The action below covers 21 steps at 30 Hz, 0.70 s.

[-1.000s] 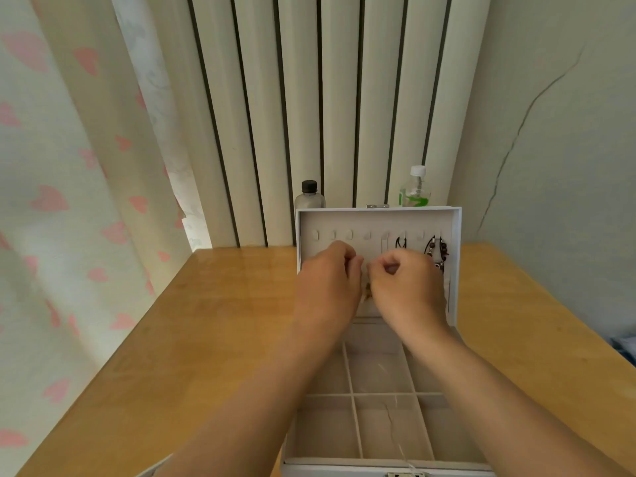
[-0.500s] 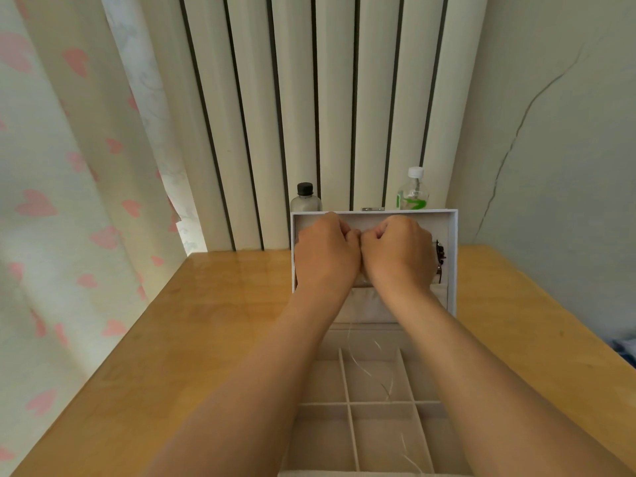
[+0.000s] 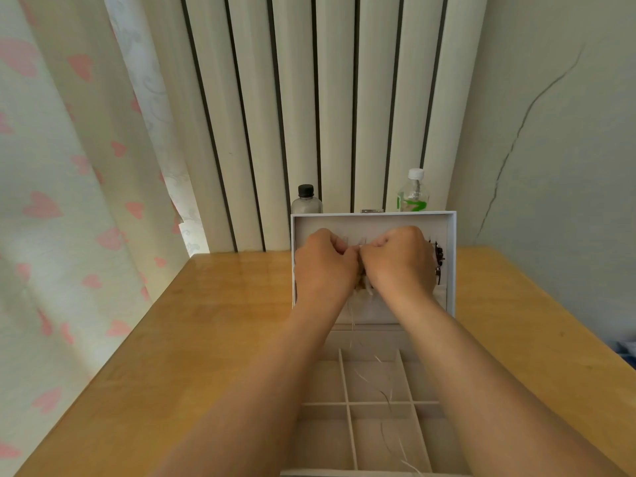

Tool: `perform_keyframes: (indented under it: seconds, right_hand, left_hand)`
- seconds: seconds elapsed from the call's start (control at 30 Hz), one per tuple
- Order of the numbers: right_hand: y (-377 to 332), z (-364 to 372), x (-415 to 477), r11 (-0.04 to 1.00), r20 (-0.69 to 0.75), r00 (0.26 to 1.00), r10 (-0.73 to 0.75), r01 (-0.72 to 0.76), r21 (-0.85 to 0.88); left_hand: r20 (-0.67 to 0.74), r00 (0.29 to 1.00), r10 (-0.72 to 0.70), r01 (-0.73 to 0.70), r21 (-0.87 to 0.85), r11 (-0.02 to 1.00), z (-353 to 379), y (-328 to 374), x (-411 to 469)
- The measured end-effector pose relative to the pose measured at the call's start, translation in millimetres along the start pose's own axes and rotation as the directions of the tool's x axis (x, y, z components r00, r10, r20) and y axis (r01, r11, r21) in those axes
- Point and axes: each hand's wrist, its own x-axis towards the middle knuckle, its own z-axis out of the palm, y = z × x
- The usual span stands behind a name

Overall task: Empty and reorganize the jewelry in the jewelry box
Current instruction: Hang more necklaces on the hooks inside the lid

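Hands [image 3: 325, 266] lower — both on thin chain [image 3: 352, 321]

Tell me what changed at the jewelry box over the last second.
The left hand and right hand rose together from the middle of the lid toward its upper hooks, lifting a thin chain that dangles into the tray. The lid stayed open; the dark jewelry at its right did not move.
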Motion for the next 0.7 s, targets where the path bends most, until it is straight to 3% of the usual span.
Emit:
perform_keyframes:
  seconds: [0.17,0.27,0.37,0.53,0.7]
  right_hand:
    - [9,-12,-9,0.993,0.066,0.996,-0.053,0.046,0.112]
    - [21,-27,-18,0.987,0.068,0.992,-0.108,0.099,0.127]
    - [35,-40,-26,0.982,0.142,0.986,-0.084,0.057,0.18]
    - [55,-51,-39,0.995,0.316,0.945,-0.086,0.098,-0.021]
    - [61,-53,-56,0.959,0.408,0.896,-0.173,0.248,-0.139]
  left_hand:
    - [0.054,0.999,-0.008,0.011,-0.063,0.998,-2,-9,-10]
    - [0.09,0.995,0.036,-0.034,-0.022,0.999,-9,-11,-16]
    - [0.135,0.989,0.054,-0.06,0.04,0.997,-17,-14,-24]
    - [0.157,0.986,0.048,-0.069,0.135,0.988,-23,-22,-40]
    - [0.21,0.959,0.189,-0.25,0.32,0.914,-23,-22,-55]
